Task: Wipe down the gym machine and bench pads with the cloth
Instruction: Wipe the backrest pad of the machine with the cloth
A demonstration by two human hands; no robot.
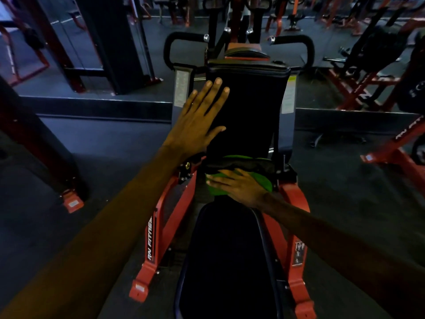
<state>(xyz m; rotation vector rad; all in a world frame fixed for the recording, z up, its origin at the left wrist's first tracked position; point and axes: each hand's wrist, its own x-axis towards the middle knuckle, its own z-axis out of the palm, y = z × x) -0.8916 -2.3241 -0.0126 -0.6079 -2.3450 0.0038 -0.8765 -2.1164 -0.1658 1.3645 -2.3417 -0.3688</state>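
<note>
A red-framed gym machine (156, 229) stands in front of me with a black back pad (250, 107) and a black seat pad (227, 261). My left hand (200, 120) lies flat with straight fingers against the left side of the back pad. My right hand (239, 187) presses a green cloth (264, 180) with straight fingers onto the gap where the back pad meets the seat pad. Part of the cloth is hidden under the hand and in the fold.
Black handles (174, 40) curve out at both sides behind the back pad. A black weight stack tower (110, 42) stands at the back left. Red-framed machines (368, 77) fill the right. A raised floor ledge (96, 107) runs across behind the machine.
</note>
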